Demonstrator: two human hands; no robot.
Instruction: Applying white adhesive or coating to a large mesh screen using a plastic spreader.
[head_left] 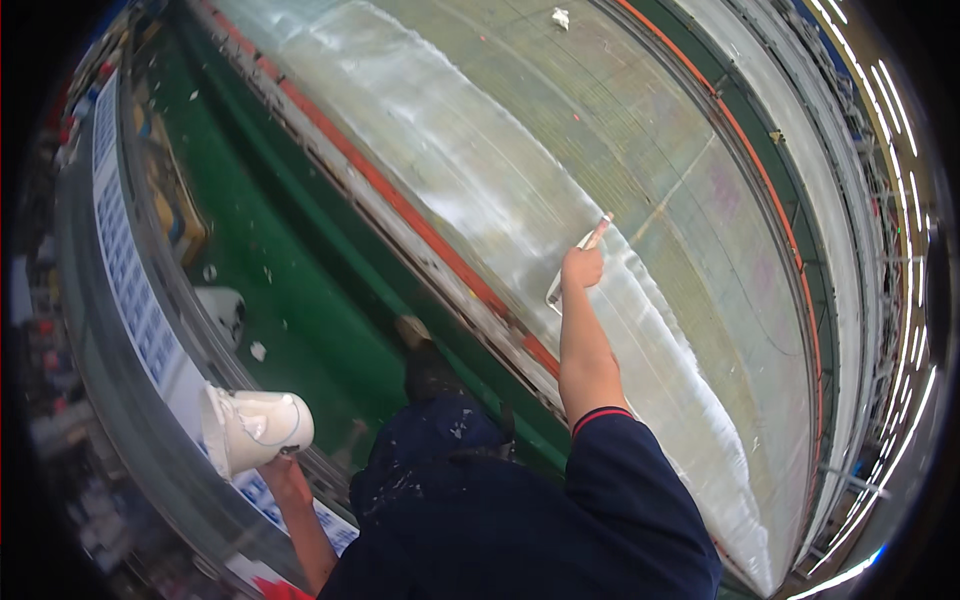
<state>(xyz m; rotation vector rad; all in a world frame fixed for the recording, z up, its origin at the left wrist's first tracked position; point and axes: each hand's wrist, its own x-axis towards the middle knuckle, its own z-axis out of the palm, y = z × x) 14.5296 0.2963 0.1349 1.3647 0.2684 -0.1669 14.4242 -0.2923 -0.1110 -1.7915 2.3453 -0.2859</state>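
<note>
In my left hand point(283, 470), low on the left, is a white plastic bucket point(278, 425) smeared with white paste about its mouth. The bucket is tipped toward the left, and most of my fingers are hidden behind it. My right arm reaches out over the long table point(670, 250). My right hand point(582, 267) is closed on a flat, pale spreader point(554, 292) held against the surface; its exact shape is partly covered by the hand. Around it lies a wide, wet-looking white coating point(450, 170) with a ragged far edge.
A red-orange rail point(400, 205) borders the table's near side, and another runs along its far side. A small white scrap point(561, 18) lies on the table. Below is a green floor point(290, 310) with bits of debris. Behind the bucket stands a blue-and-white patterned strip point(135, 270).
</note>
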